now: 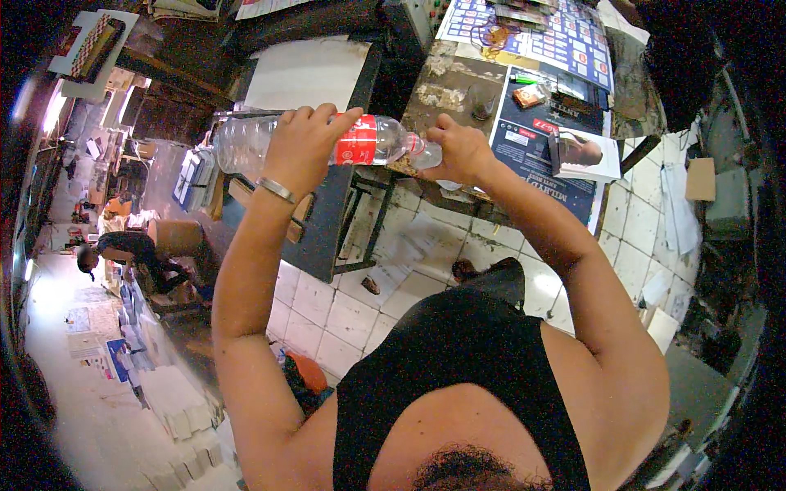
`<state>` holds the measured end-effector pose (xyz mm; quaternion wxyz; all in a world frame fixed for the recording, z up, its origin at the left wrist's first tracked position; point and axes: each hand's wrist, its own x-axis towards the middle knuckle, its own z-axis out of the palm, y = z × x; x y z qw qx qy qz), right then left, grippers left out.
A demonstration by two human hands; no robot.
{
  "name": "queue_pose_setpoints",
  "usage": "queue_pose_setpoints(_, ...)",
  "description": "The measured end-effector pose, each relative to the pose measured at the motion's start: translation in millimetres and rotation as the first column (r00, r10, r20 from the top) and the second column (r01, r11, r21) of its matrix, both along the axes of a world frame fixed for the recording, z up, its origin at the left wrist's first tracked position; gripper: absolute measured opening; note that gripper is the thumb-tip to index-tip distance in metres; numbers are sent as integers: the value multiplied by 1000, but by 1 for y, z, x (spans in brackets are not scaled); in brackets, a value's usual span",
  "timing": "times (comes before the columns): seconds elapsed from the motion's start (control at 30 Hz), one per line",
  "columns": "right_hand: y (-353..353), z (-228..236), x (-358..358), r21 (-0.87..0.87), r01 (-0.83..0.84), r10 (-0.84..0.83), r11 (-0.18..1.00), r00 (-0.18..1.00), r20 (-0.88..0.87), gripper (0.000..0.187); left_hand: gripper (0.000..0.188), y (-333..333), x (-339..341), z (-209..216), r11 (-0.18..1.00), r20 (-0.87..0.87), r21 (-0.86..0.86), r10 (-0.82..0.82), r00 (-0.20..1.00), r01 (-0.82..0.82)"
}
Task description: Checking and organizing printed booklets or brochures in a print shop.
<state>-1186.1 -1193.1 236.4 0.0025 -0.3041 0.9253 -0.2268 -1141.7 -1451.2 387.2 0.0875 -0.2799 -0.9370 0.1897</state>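
My left hand point(301, 147) is wrapped round the body of a large clear plastic bottle point(244, 146) with a red label. The bottle lies nearly level in the air, its neck pointing right. At its mouth, my right hand point(460, 151) is closed on a small clear cup point(427, 155). The bottle's neck reaches the cup's rim or just inside it; I cannot tell which. How much liquid is in either is unclear.
Beyond my right hand, a worn table holds a dark glass point(481, 102), a cigarette pack point(530, 96), a green lighter point(524, 79) and a small box point(583, 155). A dark bench point(315, 237) stands under the bottle. At the far left a person point(139, 252) bends over.
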Motion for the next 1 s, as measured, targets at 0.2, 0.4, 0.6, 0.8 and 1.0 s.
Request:
queue_pose_setpoints(0.2,1,0,-1,34,20,-21,999,998,54,75,62,17,-6,9,998,-39,-65,-9,999,7)
queue_pose_setpoints(0.4,4,-9,-4,-97,101,-109,990,991,-74,65,47,38,-15,15,986,-110,-163,-48,993,30)
queue_pose_setpoints(0.6,7,-7,-8,-96,116,-124,989,989,-84,66,45,54,-20,19,970,-177,-238,-99,979,55)
queue_pose_setpoints(0.8,12,-4,-9,-102,126,-135,987,987,-88,67,48,60,-24,24,965,-177,-239,-153,972,108)
queue_pose_setpoints(1.0,14,-9,-11,-103,131,-140,986,986,-89,68,46,67,-27,26,971,-126,-217,-130,984,101)
